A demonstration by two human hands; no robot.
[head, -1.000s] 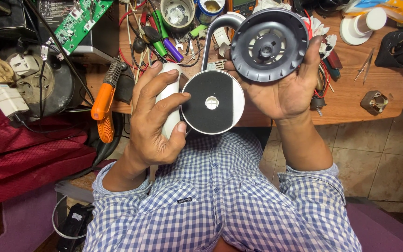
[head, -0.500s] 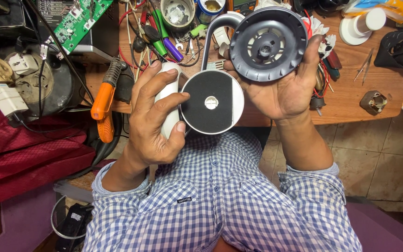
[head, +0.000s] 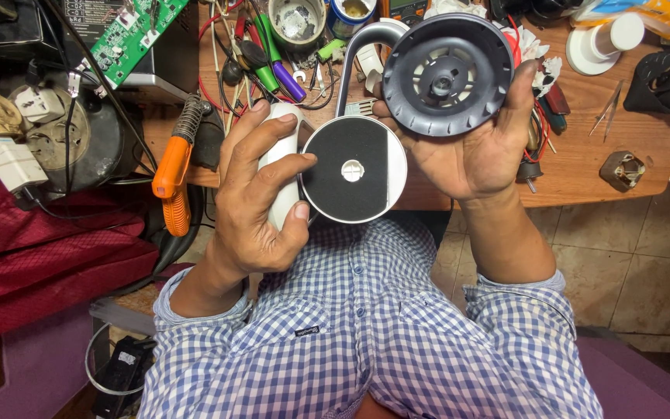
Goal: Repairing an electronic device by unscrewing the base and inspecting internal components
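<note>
My left hand (head: 261,202) grips a white appliance body (head: 350,167) whose round underside faces me, black with a white rim and a small centre hole. A curved white handle (head: 366,39) arches from it toward the table. My right hand (head: 474,147) holds a dark grey round base cover (head: 447,74) with spokes and a centre hub, just up and right of the white body. Both are held above my lap, in front of the wooden table's edge.
The wooden table (head: 583,167) is cluttered: an orange-handled soldering iron (head: 176,167), green and purple markers (head: 273,58), a green circuit board (head: 129,35), cups, wires, a white cap (head: 602,43), tweezers. Plugs and a cable reel sit left, above red cloth (head: 48,264).
</note>
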